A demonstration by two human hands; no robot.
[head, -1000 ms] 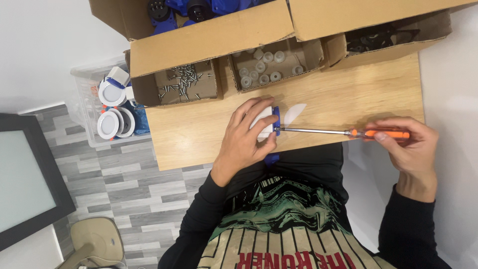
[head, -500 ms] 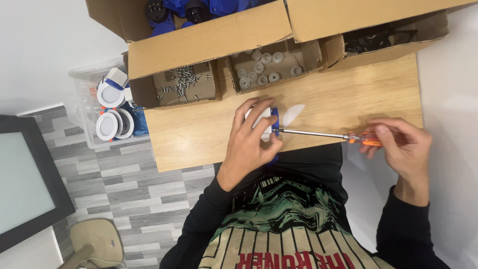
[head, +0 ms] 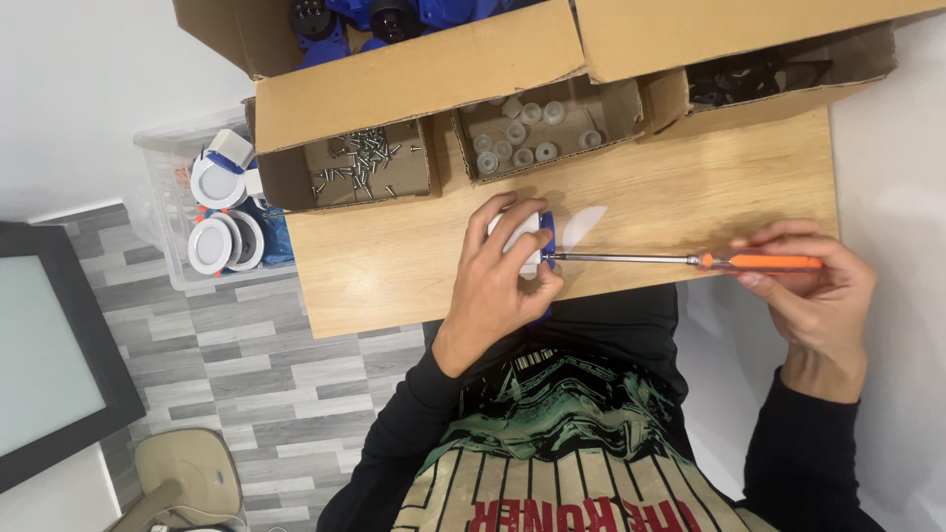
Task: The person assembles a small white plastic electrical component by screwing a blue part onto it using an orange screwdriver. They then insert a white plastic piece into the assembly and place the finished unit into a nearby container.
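Off the left edge of the wooden surface (head: 394,266), a clear plastic bin (head: 163,212) holds round white lamp housings (head: 215,243), stacked out of the way. At the back edge, a cardboard tray of small metal screws (head: 367,163) sits beside a cardboard tray of white plastic caps (head: 527,133), both within easy reach of the hands. Near the front edge, about midway along, the left hand (head: 498,286) wraps its grip tightly around a small white-and-blue plastic fitting (head: 537,241), likely steadying it against the push of the tool. The long steel shaft of the orange-handled screwdriver (head: 690,260) runs level along the front edge, its tip meeting the fitting's blue side. Past the right edge, the right hand (head: 818,286) has its grip closed on the orange handle, fingers curled over it, presumably to turn it. Compared with half a second earlier, both hands hold much the same pose, with the right-hand fingers set slightly differently on the handle.
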